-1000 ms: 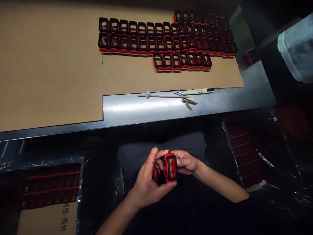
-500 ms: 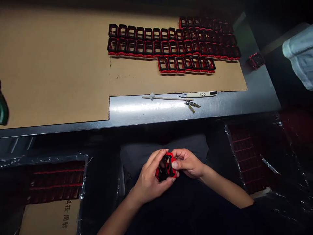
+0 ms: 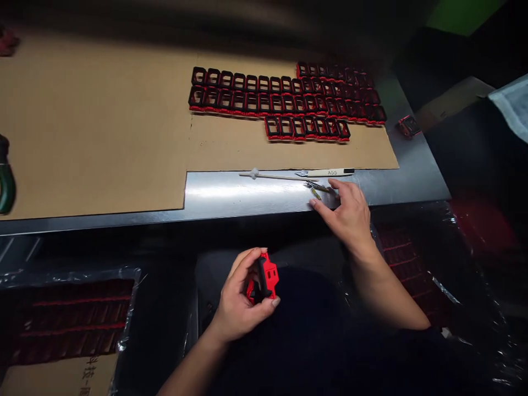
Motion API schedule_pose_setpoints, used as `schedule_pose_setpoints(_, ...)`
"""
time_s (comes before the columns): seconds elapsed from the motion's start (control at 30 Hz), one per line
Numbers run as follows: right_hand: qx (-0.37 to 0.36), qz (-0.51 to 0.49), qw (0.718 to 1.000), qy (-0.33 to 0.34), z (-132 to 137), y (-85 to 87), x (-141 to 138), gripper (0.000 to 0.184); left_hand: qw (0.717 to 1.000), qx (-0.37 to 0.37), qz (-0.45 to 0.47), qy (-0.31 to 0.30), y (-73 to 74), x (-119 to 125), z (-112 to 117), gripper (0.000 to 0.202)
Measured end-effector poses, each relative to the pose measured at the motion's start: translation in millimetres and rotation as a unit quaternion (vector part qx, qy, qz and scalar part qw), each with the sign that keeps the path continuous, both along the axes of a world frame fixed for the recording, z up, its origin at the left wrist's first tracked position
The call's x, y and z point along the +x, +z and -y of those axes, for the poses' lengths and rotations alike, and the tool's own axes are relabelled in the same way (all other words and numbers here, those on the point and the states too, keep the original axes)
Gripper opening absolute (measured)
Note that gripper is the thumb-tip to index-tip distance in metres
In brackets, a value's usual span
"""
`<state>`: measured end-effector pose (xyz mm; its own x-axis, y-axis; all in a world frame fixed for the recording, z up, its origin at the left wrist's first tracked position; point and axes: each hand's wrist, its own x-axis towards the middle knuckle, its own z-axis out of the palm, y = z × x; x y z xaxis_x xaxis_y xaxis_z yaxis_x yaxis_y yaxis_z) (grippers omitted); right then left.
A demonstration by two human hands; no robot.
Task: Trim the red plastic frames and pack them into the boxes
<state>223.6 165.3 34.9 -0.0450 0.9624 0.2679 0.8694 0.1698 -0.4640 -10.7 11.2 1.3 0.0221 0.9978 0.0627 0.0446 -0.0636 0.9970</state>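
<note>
My left hand (image 3: pixel 241 300) is closed around a red and black frame part (image 3: pixel 264 278), held over my lap below the table edge. My right hand (image 3: pixel 344 209) is stretched out on the metal table edge (image 3: pixel 247 195), fingers apart, its fingertips touching or nearly touching small tweezers (image 3: pixel 317 188). Just beyond lie a thin stick with a white tip (image 3: pixel 272 176) and a white tool marked A55 (image 3: pixel 330 172).
Rows of red and black frames (image 3: pixel 284 99) lie on brown cardboard (image 3: pixel 94 126) at the far side. A single frame (image 3: pixel 408 125) sits at the table's right end. Plastic-lined boxes of parts stand at left (image 3: pixel 70 313) and right (image 3: pixel 412 258). A green object (image 3: pixel 5 181) is at far left.
My right hand has let go of the frame part and moved up onto the table edge by the tweezers. My left hand alone keeps the part, now turned edge-on.
</note>
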Motion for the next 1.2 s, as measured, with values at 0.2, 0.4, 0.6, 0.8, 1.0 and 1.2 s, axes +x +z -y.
schedule_pose_setpoints(0.2,0.015,-0.026,1.000,-0.006,4.0,-2.9,7.9,0.023,1.000,0.002,-0.015,0.006,4.0,3.1,2.5,0.070)
schedule_pose_setpoints(0.4,-0.061,-0.168,0.950,0.256,75.0,19.6,8.0,0.023,0.997,0.001,-0.068,-0.045,12.4,1.1,3.4,0.079)
schedule_pose_setpoints(0.6,-0.037,-0.207,0.920,0.331,109.0,16.3,-10.3,0.013,0.991,0.029,-0.101,-0.081,9.0,8.5,-2.0,0.083)
schedule_pose_setpoints(0.8,-0.028,-0.185,0.916,0.355,108.0,15.3,-14.9,0.008,0.989,0.052,-0.112,-0.084,6.3,7.7,-2.6,0.082)
schedule_pose_setpoints(1.0,-0.026,-0.175,0.911,0.373,107.2,15.3,-18.1,0.007,0.990,0.053,-0.111,-0.074,4.0,5.1,0.0,0.084)
schedule_pose_setpoints(1.2,-0.027,-0.132,0.913,0.384,108.7,18.3,-15.3,0.008,0.988,0.052,-0.130,-0.070,4.3,4.5,1.3,0.080)
